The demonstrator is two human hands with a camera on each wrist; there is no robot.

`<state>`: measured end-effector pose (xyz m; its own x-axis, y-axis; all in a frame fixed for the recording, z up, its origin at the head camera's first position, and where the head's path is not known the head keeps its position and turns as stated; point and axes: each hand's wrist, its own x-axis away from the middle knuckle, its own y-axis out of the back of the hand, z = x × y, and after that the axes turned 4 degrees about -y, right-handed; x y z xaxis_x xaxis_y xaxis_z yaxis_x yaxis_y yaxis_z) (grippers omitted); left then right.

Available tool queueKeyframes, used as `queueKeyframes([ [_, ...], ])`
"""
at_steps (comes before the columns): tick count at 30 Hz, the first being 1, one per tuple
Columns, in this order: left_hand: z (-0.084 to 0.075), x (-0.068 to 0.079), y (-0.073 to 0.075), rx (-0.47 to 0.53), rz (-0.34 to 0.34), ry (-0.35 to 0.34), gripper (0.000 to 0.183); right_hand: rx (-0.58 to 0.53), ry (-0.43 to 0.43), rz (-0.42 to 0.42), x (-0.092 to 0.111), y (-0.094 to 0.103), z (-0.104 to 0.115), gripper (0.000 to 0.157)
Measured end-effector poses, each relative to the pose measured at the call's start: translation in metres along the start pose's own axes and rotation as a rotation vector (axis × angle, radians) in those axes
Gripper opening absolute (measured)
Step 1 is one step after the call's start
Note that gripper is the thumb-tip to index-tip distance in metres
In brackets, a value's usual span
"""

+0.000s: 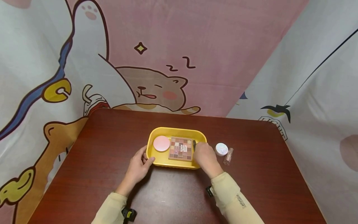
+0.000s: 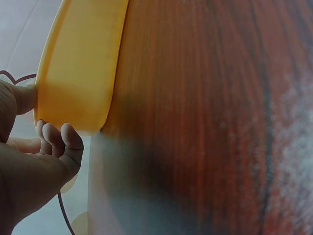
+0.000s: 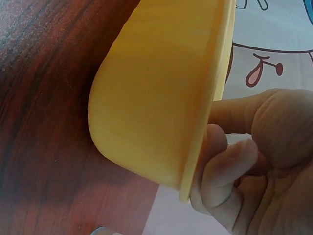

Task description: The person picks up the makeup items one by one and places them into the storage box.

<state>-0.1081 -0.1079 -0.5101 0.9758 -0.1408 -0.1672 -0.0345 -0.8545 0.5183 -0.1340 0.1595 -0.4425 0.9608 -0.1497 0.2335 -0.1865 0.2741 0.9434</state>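
A yellow plastic basket sits on the table. Inside it lie a round pink compact at the left and an eyeshadow palette marked "BACK". My left hand grips the basket's left end, thumb at the front rim and curled fingers against the outside, as the left wrist view shows. My right hand reaches over the right end with its fingertips down inside, hidden by the wall in the right wrist view. A slim black stick shows at those fingertips beside the palette, pinched there.
To the right of the basket stand a round white-lidded jar and a small clear-and-pink tube lying close beside it. The dark wooden table ends at a cartoon-printed curtain behind.
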Motion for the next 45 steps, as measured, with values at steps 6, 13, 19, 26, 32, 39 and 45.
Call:
queueKeyframes([
  [6, 0.0, 0.001, 0.0, 0.0, 0.008, 0.014, 0.057, 0.024, 0.045, 0.002, 0.0, -0.004, 0.003, 0.012],
  [13, 0.0, 0.001, 0.0, 0.009, 0.009, 0.018, 0.055, 0.05, 0.044, -0.003, -0.002, -0.011, 0.006, 0.015],
  [19, 0.001, 0.002, -0.001, 0.013, 0.013, 0.022, 0.056, 0.095, 0.012, 0.03, -0.005, -0.02, 0.01, 0.016],
  [26, 0.001, 0.002, 0.0, 0.005, 0.011, 0.013, 0.056, 0.108, -0.016, 0.057, -0.008, -0.026, 0.012, 0.014],
  [32, -0.001, 0.001, 0.0, 0.004, 0.011, 0.004, 0.056, 0.111, -0.004, 0.074, -0.009, -0.026, 0.012, 0.011],
  [39, -0.001, 0.0, 0.0, 0.0, 0.006, -0.005, 0.056, 0.103, 0.026, 0.092, -0.009, -0.025, 0.011, 0.007],
  [45, 0.0, -0.001, 0.0, -0.005, 0.004, -0.005, 0.057, 0.108, 0.035, 0.099, -0.01, -0.025, 0.011, 0.007],
])
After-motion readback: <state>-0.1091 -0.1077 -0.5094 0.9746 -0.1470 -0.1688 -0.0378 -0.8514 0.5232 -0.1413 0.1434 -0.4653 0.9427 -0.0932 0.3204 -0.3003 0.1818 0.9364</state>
